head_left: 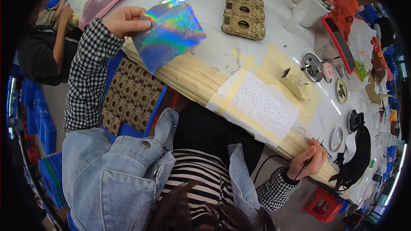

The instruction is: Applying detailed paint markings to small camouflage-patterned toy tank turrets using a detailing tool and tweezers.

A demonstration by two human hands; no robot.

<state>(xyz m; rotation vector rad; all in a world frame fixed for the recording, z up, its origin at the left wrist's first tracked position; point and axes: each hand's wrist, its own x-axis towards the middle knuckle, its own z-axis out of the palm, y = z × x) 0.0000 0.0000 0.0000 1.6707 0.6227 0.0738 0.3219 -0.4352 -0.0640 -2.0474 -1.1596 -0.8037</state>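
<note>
Because the left hand pinched only one edge of the iridescent sheet at eleven o'clock, it could have slipped; at four, the right hand pinched a slim dark tool.

Just behind the left fingers begins a black-and-white checked sleeve, small-squared and creased, and a matching right sleeve gathers into a cuff a little back from the right fingers. Further back from the left fingers comes a pale blue denim garment with stitched seams, round metal buttons and a large patch pocket. Between the two sets of fingers, well back, show a black-and-white striped top and black legwear.
</note>
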